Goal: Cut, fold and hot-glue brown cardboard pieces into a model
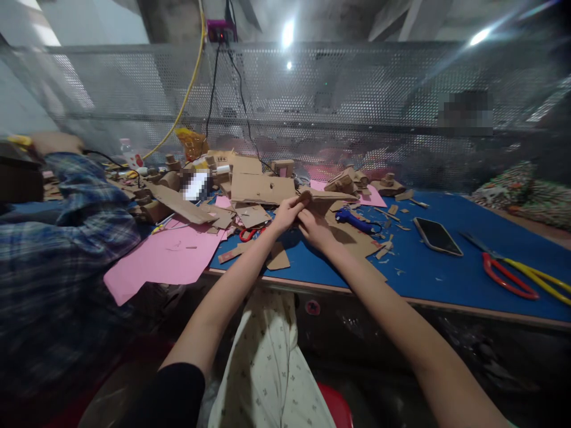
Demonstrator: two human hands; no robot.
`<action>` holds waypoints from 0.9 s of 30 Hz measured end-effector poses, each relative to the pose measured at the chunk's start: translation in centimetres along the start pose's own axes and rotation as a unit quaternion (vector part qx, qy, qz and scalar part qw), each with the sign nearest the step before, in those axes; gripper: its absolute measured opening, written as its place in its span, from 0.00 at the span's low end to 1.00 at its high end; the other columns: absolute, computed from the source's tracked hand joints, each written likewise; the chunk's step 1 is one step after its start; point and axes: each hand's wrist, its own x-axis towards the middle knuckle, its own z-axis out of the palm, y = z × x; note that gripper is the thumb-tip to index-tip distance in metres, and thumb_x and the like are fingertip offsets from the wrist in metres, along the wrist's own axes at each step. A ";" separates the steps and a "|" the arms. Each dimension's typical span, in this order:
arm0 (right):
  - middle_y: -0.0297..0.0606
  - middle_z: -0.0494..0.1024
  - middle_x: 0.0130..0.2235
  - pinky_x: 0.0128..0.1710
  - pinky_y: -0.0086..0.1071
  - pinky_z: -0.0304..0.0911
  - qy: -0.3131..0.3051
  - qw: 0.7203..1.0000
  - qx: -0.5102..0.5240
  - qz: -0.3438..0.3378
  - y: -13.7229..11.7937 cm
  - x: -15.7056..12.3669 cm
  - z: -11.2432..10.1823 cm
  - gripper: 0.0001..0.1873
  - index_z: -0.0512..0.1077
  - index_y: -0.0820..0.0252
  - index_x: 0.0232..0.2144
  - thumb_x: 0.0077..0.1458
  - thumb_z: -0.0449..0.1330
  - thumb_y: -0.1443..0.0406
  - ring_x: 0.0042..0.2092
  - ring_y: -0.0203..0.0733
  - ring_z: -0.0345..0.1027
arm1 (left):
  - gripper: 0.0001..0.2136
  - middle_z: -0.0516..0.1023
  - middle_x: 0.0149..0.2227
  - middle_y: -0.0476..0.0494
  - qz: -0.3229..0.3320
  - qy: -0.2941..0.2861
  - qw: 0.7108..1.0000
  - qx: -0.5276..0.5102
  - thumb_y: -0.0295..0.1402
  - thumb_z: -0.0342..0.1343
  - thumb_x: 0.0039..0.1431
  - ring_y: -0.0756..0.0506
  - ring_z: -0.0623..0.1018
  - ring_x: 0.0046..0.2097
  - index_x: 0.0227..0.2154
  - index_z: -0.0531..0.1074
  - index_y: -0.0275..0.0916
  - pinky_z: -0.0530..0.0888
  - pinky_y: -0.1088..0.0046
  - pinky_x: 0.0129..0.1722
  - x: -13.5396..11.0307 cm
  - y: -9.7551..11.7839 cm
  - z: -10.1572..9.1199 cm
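Both my hands meet above the front of the blue table (pixel 401 270). My left hand (pixel 288 214) is closed on a cardboard piece (pixel 328 195) that stretches off to the right. Just beneath it, my right hand (pixel 314 229) has its fingers curled at the same piece's near end; the fingertips are partly hidden. Behind the hands stands a larger cardboard panel (pixel 256 189) with a small hole. A blue glue gun (pixel 357 221) lies right of my right hand, on a flat cardboard sheet (pixel 352 241). Red scissor handles (pixel 247 235) show left of my left wrist.
Pink paper (pixel 169 255) overhangs the table edge at left, beside a person in a plaid sleeve (pixel 89 196). At right lie a phone (pixel 437 236) and red-and-yellow-handled scissors (pixel 508 276). Cardboard scraps spread along the back, before a perforated metal screen (pixel 357 89).
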 end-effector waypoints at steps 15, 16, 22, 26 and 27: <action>0.47 0.74 0.43 0.44 0.38 0.57 0.042 0.997 -0.058 -0.006 1.1 -0.3 -1.1 0.13 0.73 0.60 0.42 0.63 0.49 0.67 0.46 0.51 0.63 | 0.18 0.80 0.35 0.45 -0.008 0.120 0.990 -0.071 0.46 0.62 0.53 0.44 0.77 0.42 0.36 0.76 0.35 0.72 0.70 0.42 1.0 -0.2 -1.4; 0.47 0.74 0.42 0.45 0.39 0.57 0.047 0.997 -0.062 -0.005 1.2 -0.4 -1.2 0.13 0.73 0.61 0.42 0.63 0.49 0.67 0.45 0.51 0.62 | 0.20 0.81 0.37 0.44 -0.027 0.121 0.987 -0.097 0.48 0.62 0.53 0.43 0.78 0.43 0.39 0.76 0.35 0.73 0.69 0.42 1.0 -0.2 -1.5; 0.47 0.74 0.44 0.48 0.40 0.56 0.063 0.996 -0.061 -0.010 1.5 -0.5 -1.6 0.15 0.74 0.59 0.41 0.64 0.48 0.67 0.48 0.51 0.60 | 0.28 0.81 0.40 0.37 -0.078 0.085 0.975 -0.192 0.54 0.61 0.51 0.40 0.79 0.46 0.46 0.74 0.35 0.75 0.65 0.44 0.7 0.4 -1.1; 0.46 0.74 0.44 0.48 0.39 0.56 0.069 0.995 -0.069 -0.011 1.6 -0.6 -1.6 0.15 0.74 0.60 0.44 0.64 0.47 0.67 0.48 0.50 0.62 | 0.28 0.81 0.41 0.34 -0.090 0.054 0.970 -0.220 0.52 0.61 0.53 0.39 0.79 0.48 0.47 0.73 0.33 0.75 0.63 0.47 0.4 1.0 -1.0; 0.46 0.75 0.44 0.48 0.39 0.56 0.069 0.995 -0.069 -0.012 1.7 -0.7 -1.5 0.16 0.74 0.61 0.44 0.65 0.47 0.67 0.47 0.50 0.62 | 0.27 0.81 0.42 0.34 -0.090 0.048 0.969 -0.223 0.52 0.60 0.54 0.39 0.79 0.48 0.47 0.73 0.32 0.75 0.62 0.47 0.4 1.1 -0.9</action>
